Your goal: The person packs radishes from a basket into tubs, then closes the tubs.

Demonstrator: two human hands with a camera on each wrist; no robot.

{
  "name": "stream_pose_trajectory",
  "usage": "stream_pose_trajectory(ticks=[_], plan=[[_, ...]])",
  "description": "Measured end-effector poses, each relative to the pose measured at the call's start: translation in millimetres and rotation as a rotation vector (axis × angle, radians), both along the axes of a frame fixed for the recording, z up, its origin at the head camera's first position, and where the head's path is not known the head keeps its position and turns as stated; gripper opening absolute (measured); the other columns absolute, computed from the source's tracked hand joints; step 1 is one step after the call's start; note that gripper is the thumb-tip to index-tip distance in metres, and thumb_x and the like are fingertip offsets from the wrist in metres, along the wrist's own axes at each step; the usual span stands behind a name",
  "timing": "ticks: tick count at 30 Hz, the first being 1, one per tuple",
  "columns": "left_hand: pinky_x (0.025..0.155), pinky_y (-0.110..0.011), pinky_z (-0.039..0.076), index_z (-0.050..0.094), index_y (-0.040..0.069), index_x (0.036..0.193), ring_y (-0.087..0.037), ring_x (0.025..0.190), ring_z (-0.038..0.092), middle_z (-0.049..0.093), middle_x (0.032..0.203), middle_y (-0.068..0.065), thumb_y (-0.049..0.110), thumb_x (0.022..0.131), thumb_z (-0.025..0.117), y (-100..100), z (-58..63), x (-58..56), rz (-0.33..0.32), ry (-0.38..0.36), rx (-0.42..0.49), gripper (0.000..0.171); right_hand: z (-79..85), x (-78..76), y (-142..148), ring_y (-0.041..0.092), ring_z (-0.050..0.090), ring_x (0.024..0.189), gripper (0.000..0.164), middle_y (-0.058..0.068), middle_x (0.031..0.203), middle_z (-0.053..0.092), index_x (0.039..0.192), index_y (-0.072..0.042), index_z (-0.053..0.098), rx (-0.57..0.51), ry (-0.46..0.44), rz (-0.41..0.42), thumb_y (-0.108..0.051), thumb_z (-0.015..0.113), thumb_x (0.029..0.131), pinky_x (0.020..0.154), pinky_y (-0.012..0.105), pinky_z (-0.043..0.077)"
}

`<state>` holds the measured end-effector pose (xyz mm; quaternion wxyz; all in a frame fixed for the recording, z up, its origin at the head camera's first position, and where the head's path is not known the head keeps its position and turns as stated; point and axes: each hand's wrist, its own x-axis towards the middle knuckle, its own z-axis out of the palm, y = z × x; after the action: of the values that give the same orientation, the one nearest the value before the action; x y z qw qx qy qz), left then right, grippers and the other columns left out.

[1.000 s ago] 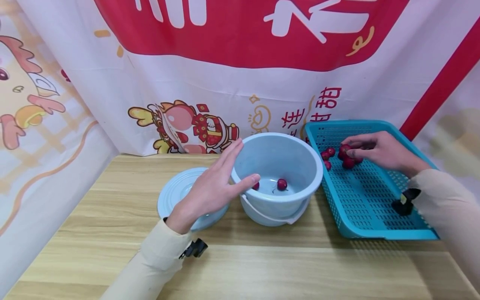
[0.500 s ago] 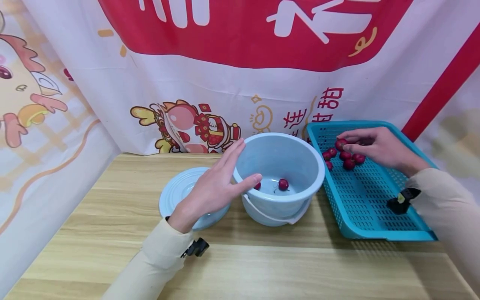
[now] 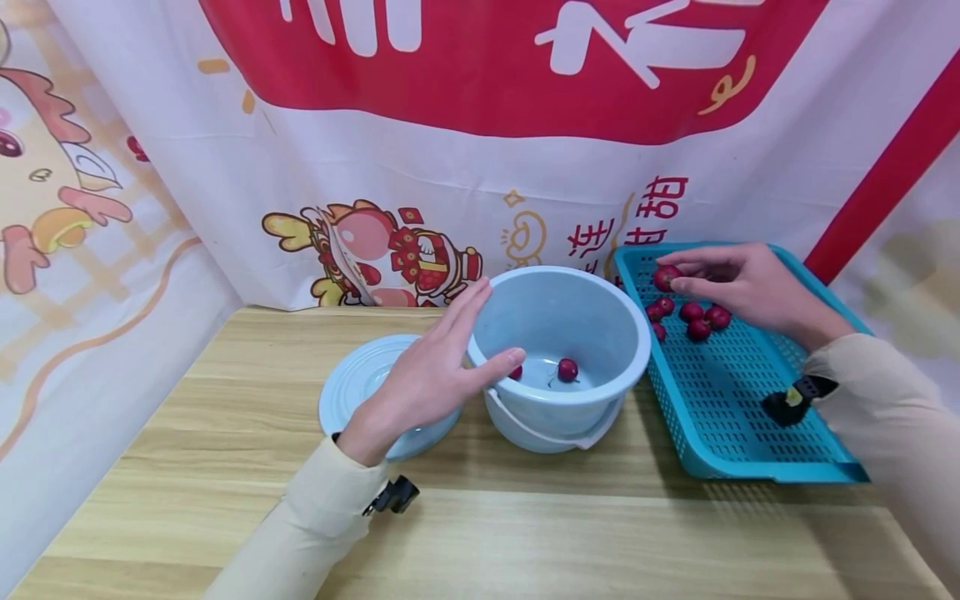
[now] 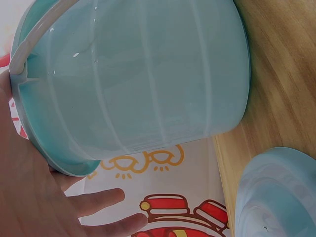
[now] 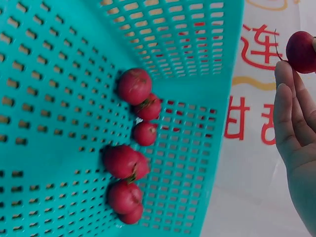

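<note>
Judging by the fruit on both sides, the transfer looked to be in its early stage. Two red fruits (image 3: 567, 370) showed on the floor of the light-blue bucket (image 3: 555, 417), one of them partly hidden by the left thumb, while at least six loose fruits (image 3: 699, 330) lay bunched in the far left part of the teal basket (image 3: 738, 468); they overlapped too much for a sure count. The right grip (image 3: 738, 283) had thumb and fingertips together, pinching one more fruit (image 3: 667, 277) above the basket's far left corner, not yet over the bucket. The left grip (image 3: 427, 371) was spread at the bucket's left rim, fingers straight, thumb over the opening; how firmly it pressed could not be told. The lid (image 3: 352, 383) lay off, flat on the tabletop (image 3: 570, 542) left of the bucket. What seemed left was that fruit, the bunch and perhaps the lid.

The fruits were smooth, rounded and deep red, some with thin stems; a wiry one curved from the piece in the right grip. The bucket appeared to be glossy plastic with faint bands around its wall, a rolled rim and a paler handle (image 4: 42, 27) hanging down. Concentric ridges ringed the lid. The basket was rectangular, its floor and sides pierced with small slots, and the tabletop bore pale wood grain.
</note>
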<state>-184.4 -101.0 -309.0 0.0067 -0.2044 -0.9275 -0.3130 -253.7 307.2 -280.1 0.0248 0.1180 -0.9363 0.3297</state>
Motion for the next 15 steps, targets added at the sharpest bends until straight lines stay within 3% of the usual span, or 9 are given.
stream_pose_trajectory(ticks=[5,8,12,15], plan=[[0.119,-0.071,0.039,0.01,0.038,0.171,-0.027,0.163,0.029,0.005,0.179,0.019,0.081,0.094,0.049,0,0.5,0.0,0.002,0.001,0.002,0.096,7.2,2.1,-9,0.006,0.067,0.104,0.055,0.014,0.139,0.071,0.15,-0.025,0.062,-0.017,0.026,0.024,-0.036,0.077,0.098,0.074,0.02,0.061],[0.119,-0.071,0.039,0.01,0.038,0.171,-0.027,0.164,0.029,0.006,0.18,0.017,0.082,0.094,0.049,0,0.6,0.3,0.002,0.0,0.003,0.097,11.3,2.4,-13,-0.004,0.067,0.099,0.053,0.006,0.134,0.074,0.148,-0.026,0.064,-0.04,0.047,0.04,-0.034,0.078,0.097,0.075,0.019,0.061],[0.119,-0.071,0.039,0.01,0.037,0.171,-0.026,0.164,0.029,0.007,0.18,0.016,0.081,0.094,0.049,0,0.6,0.6,0.001,-0.001,0.002,0.097,18.4,5.1,-20,-0.004,0.069,0.099,0.051,-0.009,0.124,0.076,0.146,-0.027,0.066,-0.067,0.07,0.048,-0.034,0.079,0.097,0.075,0.019,0.062],[0.119,-0.071,0.039,0.01,0.037,0.172,-0.027,0.163,0.029,0.006,0.18,0.017,0.082,0.094,0.049,0,0.7,1.0,0.002,-0.002,0.003,0.097,22.9,7.0,-28,-0.005,0.069,0.099,0.051,-0.002,0.128,0.076,0.146,-0.026,0.066,-0.076,0.081,0.057,-0.031,0.079,0.097,0.075,0.018,0.061]])
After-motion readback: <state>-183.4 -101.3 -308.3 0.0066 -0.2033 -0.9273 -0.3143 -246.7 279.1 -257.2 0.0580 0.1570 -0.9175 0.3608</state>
